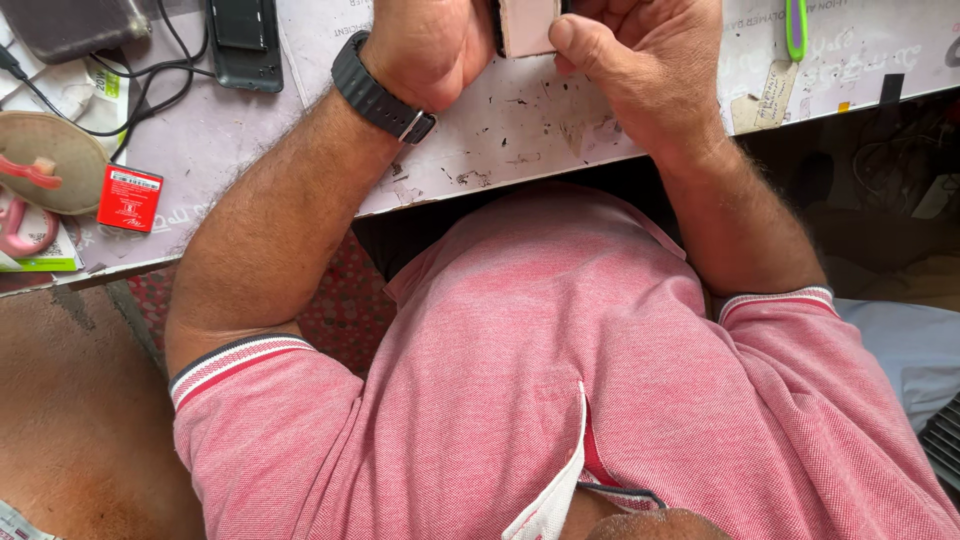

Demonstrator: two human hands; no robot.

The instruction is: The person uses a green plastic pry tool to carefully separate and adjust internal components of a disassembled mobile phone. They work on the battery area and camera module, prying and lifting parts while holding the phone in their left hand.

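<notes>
We note both hands, left [425,45] and right [640,60], gripping a pinkish flat device [528,25] between them, upright above the worktop's [500,140] near edge.

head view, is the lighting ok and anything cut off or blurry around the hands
Head view: soft, even daylight with no harsh glare; the pink object and both the left hand and right hand are cropped by the top edge; the worktop is sharp, while the area under the table at right is dark.
</notes>
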